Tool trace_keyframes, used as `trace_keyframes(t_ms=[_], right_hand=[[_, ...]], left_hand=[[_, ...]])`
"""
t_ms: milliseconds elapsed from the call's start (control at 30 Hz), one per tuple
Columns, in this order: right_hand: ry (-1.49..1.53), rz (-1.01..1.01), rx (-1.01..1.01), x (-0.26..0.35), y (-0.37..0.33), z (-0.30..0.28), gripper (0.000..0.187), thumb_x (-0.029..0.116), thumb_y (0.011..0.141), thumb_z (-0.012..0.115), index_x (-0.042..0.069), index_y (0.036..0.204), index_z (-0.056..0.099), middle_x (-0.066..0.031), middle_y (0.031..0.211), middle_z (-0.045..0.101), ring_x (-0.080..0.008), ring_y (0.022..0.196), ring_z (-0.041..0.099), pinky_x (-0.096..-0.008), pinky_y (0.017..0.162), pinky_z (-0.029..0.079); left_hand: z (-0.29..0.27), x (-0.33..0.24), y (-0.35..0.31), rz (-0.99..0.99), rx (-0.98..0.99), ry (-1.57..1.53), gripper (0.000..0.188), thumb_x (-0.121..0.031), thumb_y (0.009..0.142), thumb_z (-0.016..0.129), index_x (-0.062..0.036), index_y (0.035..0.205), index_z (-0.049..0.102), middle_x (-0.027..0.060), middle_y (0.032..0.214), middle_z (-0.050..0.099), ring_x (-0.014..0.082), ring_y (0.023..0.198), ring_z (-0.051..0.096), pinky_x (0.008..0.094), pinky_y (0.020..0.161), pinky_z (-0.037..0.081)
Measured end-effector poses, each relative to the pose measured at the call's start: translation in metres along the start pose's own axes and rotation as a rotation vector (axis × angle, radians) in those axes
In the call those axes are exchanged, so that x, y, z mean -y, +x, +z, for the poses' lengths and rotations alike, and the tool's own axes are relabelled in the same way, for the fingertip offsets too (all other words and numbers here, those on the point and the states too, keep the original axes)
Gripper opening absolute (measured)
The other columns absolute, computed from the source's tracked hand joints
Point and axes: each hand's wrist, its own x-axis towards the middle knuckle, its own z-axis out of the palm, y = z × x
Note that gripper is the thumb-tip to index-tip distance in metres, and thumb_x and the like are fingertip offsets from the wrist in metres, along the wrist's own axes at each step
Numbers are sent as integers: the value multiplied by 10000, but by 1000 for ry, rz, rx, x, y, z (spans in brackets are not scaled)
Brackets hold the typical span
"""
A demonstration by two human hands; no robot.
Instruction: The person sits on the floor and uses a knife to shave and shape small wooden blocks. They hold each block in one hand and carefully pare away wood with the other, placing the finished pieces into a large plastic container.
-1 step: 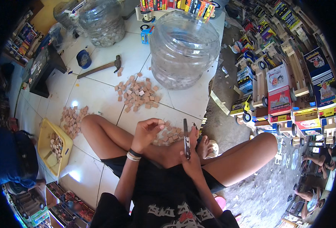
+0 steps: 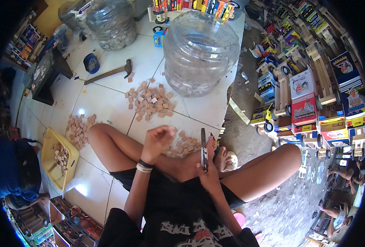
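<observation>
Above the crossed legs, my left hand (image 2: 157, 144) is raised with thumb and fingers bent together. Motion blurs its fingertips, and what is pinched there is too small to make out. My right hand (image 2: 209, 177) grips a slim, dark, blade-like tool (image 2: 204, 144) that stands nearly upright. Small square brown wooden pieces (image 2: 186, 144) lie on the floor just beyond my shin, between the two hands. Farther out is a larger heap of the same pieces (image 2: 149, 101). Another heap (image 2: 79, 129) spreads beside my left knee.
A yellow basin (image 2: 71, 162) holding pieces stands at left. A hammer (image 2: 108, 75), a blue cup (image 2: 91, 64) and a dark low stand (image 2: 46, 78) lie beyond. A large clear plastic container (image 2: 201, 55) stands ahead. Wooden toy trucks (image 2: 302, 94) crowd the right side.
My left hand has shifted slightly and its fingertips are now blurred; a small tan piece showed at them before. The tool in my right hand has moved slightly to the right.
</observation>
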Motion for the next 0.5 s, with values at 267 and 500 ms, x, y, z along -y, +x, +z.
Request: trace_keyframes(t_ms=[267, 500], right_hand=[[202, 10, -6, -4, -1, -15, 478, 201, 1013, 616, -21, 1415, 484, -249, 1160, 680, -390, 1098, 664, -441, 954, 495], [125, 82, 64, -2, -3, -12, 398, 247, 1009, 636, -43, 1272, 564, -285, 1065, 689, -431, 1026, 677, -454, 896, 509]], left_hand=[[-24, 50, 40, 96, -203, 580, 237, -108, 888, 768, -35, 1106, 711, 84, 1030, 729, 208, 886, 702, 315, 792, 558], [27, 85, 43, 408, 25, 1231, 238, -62, 783, 760, -96, 1013, 709, 88, 923, 643, 332, 914, 657, 483, 845, 544]])
